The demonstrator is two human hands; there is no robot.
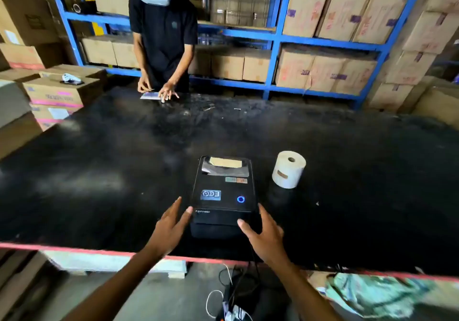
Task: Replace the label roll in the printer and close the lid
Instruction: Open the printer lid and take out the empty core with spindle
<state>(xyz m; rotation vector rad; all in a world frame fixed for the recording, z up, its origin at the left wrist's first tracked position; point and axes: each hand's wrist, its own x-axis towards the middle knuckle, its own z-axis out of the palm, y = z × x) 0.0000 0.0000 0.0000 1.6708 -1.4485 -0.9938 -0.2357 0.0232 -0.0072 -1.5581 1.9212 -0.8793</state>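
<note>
A black label printer (223, 191) sits near the front edge of the black table (111, 162), lid down, a blue ring lit on its top. A roll shows through the lid's window at the far end. A white label roll (288, 169) stands on end on the table, to the printer's right and apart from it. My left hand (171, 226) is spread at the printer's front left corner, thumb touching it. My right hand (265, 234) is spread at the front right corner, fingertips against the front face. Neither hand holds anything.
Another person (162, 35) stands at the table's far side with hands on a small flat item (151, 95). Blue shelving (273, 37) with cardboard boxes fills the back. Stacked boxes (57, 92) stand at left. Cables (236, 288) and a cloth (372, 293) lie below the table's red front edge.
</note>
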